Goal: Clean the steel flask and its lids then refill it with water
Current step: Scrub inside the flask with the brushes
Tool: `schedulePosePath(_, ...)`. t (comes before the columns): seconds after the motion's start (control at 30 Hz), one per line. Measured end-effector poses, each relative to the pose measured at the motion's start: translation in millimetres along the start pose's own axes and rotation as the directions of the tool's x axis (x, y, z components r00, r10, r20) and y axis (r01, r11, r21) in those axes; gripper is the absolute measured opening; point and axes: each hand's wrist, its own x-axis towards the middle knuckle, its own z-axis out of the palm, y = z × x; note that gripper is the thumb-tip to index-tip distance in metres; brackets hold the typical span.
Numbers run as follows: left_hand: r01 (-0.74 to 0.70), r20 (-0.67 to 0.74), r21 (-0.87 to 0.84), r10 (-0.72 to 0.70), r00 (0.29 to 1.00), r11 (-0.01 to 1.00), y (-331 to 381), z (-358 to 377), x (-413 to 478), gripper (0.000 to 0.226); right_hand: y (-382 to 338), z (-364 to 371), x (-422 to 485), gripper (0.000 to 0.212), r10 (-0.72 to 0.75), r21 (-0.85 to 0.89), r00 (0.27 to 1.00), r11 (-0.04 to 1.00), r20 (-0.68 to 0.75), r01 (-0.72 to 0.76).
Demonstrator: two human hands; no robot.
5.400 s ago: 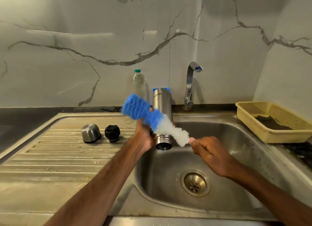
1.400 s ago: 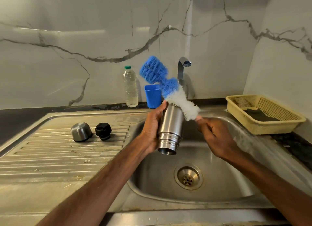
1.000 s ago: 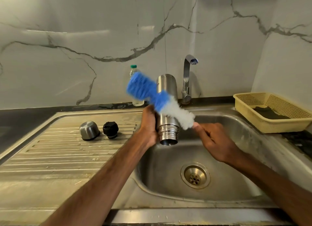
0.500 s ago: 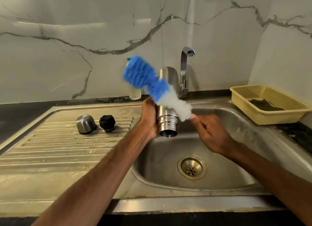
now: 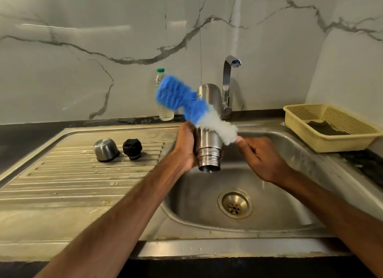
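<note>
Blurred brush (image 5: 192, 109) across flask (image 5: 209, 147), handle apparently inside right hand (image 5: 263, 157)

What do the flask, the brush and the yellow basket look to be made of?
The flask looks like brushed steel: a grey metal sheen, soft reflections and a ridged neck. The brush seems to have soft synthetic bristles, fluffy and matte, blue then white. The basket is probably plastic: pale yellow, with a moulded mesh of small holes.

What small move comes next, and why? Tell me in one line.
Probably stroke the brush down the flask toward its ribbed neck: the right hand lays the bristles across the body, the left hand grips it over the sink.
</note>
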Motion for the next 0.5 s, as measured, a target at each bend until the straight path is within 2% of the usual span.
schedulePosePath(0.1,0.044,0.006,-0.012,-0.044,0.999,0.999,0.9,6.5,-4.3,0.050,8.0,-2.4,5.3,0.045,0.106,0.017,0.992,0.994,-0.076,-0.105)
schedulePosePath(0.27,0.050,0.039,0.043,-0.051,0.998,0.998,-3.3,3.6,-1.4,0.034,-1.2,-5.5,0.0,0.042,-0.026,0.013,0.999,1.000,-0.019,0.027)
schedulePosePath(0.4,0.089,0.084,0.037,-0.091,0.992,0.995,-6.5,7.7,-3.7,0.064,12.3,-10.8,10.2,0.048,0.143,0.039,0.976,0.990,-0.162,-0.139)
schedulePosePath(0.5,0.092,0.151,0.037,-0.096,0.984,0.995,-9.7,12.3,-5.8,0.074,17.7,-13.9,6.5,0.050,0.092,0.011,0.982,0.996,-0.164,-0.091)
